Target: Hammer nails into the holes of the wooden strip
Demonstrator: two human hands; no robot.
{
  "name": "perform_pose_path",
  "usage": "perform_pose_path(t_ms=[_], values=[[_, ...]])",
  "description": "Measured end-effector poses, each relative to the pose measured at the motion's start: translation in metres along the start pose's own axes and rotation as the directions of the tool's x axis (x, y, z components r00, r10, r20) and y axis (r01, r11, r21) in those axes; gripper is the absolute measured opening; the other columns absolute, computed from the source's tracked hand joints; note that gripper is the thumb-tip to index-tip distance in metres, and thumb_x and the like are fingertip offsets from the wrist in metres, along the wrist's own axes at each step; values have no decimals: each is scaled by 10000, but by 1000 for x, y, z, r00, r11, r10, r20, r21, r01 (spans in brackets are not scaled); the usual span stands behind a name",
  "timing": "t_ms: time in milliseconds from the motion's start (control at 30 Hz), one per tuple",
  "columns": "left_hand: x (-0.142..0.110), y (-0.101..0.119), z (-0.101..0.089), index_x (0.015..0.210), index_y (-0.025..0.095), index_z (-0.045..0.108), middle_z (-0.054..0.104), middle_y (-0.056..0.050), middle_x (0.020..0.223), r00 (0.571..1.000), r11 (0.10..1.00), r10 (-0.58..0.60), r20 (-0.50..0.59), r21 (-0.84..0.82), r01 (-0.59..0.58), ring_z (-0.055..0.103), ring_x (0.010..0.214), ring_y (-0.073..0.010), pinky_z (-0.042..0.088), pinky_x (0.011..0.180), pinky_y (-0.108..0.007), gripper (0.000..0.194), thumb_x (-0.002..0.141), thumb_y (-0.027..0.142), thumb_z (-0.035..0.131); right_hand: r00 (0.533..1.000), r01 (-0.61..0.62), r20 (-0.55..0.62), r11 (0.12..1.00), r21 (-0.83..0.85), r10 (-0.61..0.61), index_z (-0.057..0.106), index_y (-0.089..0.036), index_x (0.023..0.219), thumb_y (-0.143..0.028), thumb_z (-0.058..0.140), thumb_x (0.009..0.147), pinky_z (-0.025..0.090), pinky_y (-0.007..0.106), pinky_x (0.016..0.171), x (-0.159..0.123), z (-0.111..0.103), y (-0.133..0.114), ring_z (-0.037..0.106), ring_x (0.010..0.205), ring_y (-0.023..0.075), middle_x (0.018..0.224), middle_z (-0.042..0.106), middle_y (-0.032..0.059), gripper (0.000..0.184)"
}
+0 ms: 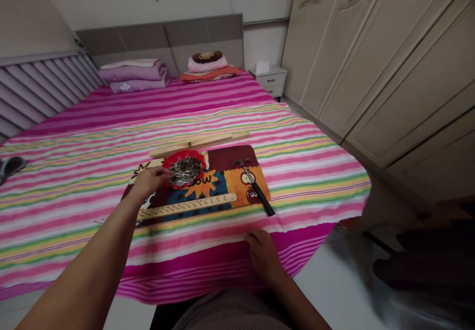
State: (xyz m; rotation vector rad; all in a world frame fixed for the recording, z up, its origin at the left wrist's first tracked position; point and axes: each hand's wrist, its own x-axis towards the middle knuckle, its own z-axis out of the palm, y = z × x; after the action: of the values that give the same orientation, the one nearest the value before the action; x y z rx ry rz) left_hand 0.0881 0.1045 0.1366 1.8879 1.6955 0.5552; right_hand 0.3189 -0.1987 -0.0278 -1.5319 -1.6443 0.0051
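My left hand (pixel 151 179) reaches out to the left rim of a red dish (pixel 184 169) filled with small metal nails, its fingers curled at the edge of the pile. What they pinch, if anything, is hidden. My right hand (pixel 262 254) lies on the striped bedsheet near the bed's front edge, fingers loosely bent, nothing in it. A wooden strip (pixel 189 206) with a row of nails along it lies on a colourful cartoon mat (pixel 222 181). A hammer (pixel 255 188) with a black handle lies on the mat's right side.
Two longer wooden strips (pixel 200 143) lie behind the dish. The bed (pixel 74 137) has a pink striped sheet, with folded bedding (pixel 133 74) and a plush toy on pillows (pixel 208 65) at its head. A wardrobe (pixel 371 58) stands on the right, a nightstand (pixel 270 80) beside it.
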Motion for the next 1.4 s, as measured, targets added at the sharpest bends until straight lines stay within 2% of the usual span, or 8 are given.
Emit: perform_pose_path(t_ms=[200,367,467,833,933,1067,1200,1400], values=[[-58,38,15,671,207,656,636,21,594,998,975,26,53,-220,-13,558,608,-147,434,589,-250,226,497,349,673,993,-68,-86,987,147,82,597,-221,1080,-95,439,889,540,352,775,24,-19,-28,585,924,197,981,597,83,279],[-145,61,69,646,216,633,571,49,532,951,984,98,292,-168,-50,498,525,-115,369,531,-235,145,565,330,594,997,28,-80,989,145,-16,538,-202,1230,-126,435,921,534,366,837,56,-28,-57,575,976,203,1029,606,103,335],[-173,62,96,643,207,609,557,53,522,903,974,47,426,-221,53,494,520,-114,368,522,-234,136,563,306,561,998,31,-56,995,97,-26,596,-151,1109,-133,427,930,532,347,768,61,-22,-58,574,889,202,926,609,106,246],[-166,54,119,777,204,564,606,31,577,892,947,21,452,-296,127,579,563,-146,452,558,-269,199,615,319,579,991,-95,96,994,59,89,613,-180,848,-151,384,934,461,272,697,62,-17,-42,543,785,163,838,575,66,246],[-165,51,120,837,196,592,674,-12,697,916,933,105,386,-357,44,633,666,-167,495,641,-288,256,695,407,562,968,-244,-9,948,205,251,590,-193,840,-203,415,920,463,280,707,78,-19,-29,556,758,160,784,585,39,193],[-160,48,124,940,200,649,712,-36,831,944,976,194,267,-147,-159,649,724,-177,498,686,-289,268,755,355,532,832,-488,-1,733,473,555,573,-200,846,-279,495,862,477,260,635,107,-13,-13,583,647,145,691,599,-9,113],[-153,42,138,1082,202,650,708,-68,1030,922,943,324,212,2,-332,661,874,-195,507,796,-307,337,791,242,486,806,-509,53,645,570,589,582,-200,817,-319,534,813,481,250,615,123,0,-5,593,625,141,651,600,-24,128],[-148,35,153,1180,191,606,696,-87,1083,911,922,353,214,86,-377,650,970,-211,498,863,-325,387,813,207,483,826,-507,24,725,467,563,609,-211,815,-334,523,833,470,236,622,121,13,0,577,627,129,683,623,-25,151]])
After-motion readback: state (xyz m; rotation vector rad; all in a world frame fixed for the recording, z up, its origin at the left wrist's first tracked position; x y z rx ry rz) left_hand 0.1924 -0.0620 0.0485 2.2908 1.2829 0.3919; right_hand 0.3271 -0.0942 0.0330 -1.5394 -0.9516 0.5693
